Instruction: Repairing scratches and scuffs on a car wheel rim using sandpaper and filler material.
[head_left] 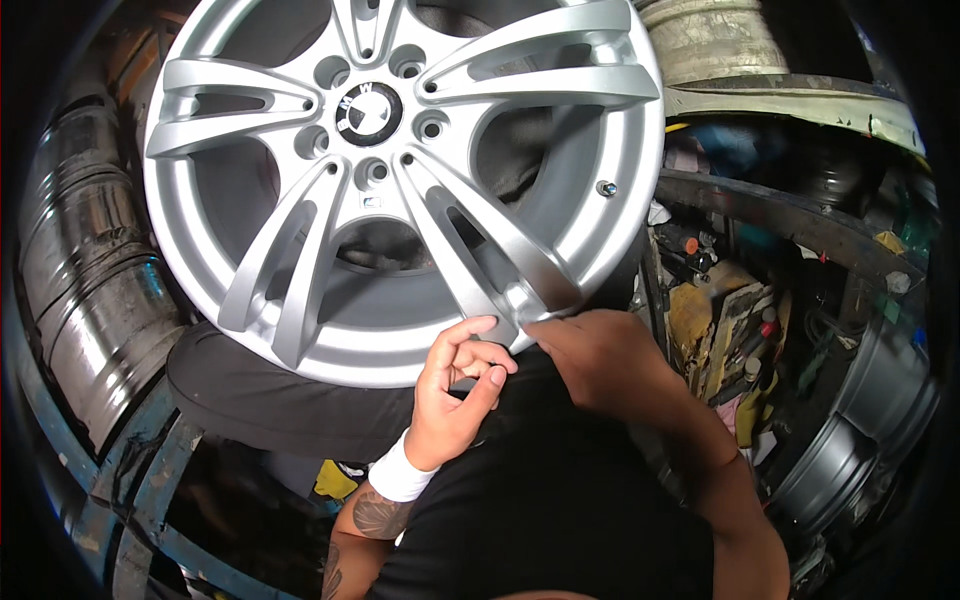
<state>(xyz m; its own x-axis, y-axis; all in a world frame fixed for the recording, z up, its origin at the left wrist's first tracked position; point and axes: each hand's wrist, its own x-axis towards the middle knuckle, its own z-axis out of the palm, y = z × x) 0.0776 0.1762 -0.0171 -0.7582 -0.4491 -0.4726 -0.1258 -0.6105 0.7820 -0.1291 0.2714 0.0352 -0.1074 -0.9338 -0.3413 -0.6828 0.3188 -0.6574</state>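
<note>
Silver alloy wheel lying face-up before the person, both hands at its near edge.
The left hand, white-banded at the wrist, has its fingers curled and thumb near them; I cannot tell whether its grip is closed. The right hand is at the rim beside a spoke, grip hidden. Dark metal rims stand left; cluttered tools lie right.

L head cam looks dn, nr wheel
</note>
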